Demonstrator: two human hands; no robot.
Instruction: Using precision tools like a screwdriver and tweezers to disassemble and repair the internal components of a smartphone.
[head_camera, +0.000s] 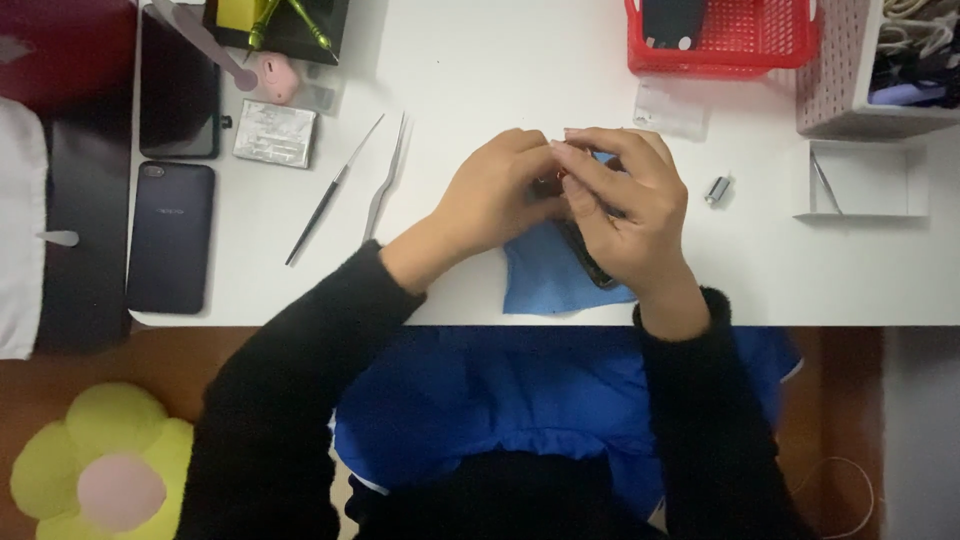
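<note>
Seen from above at a white table (450, 60): holding a dark phone-like device (592, 262) tilted over a blue cloth (540, 280), near the table's front edge. Closing left hand (495, 195) and right hand (625, 205) together around the device's upper end, fingertips pinching at a small red part; exact grip hidden. Apparently working something loose or into place there. Needing, by the look of it, steady fine fingertip pressure. Lying untouched to the left: tweezers (385, 178), a thin probe (330, 195), another dark phone (170, 235).
</note>
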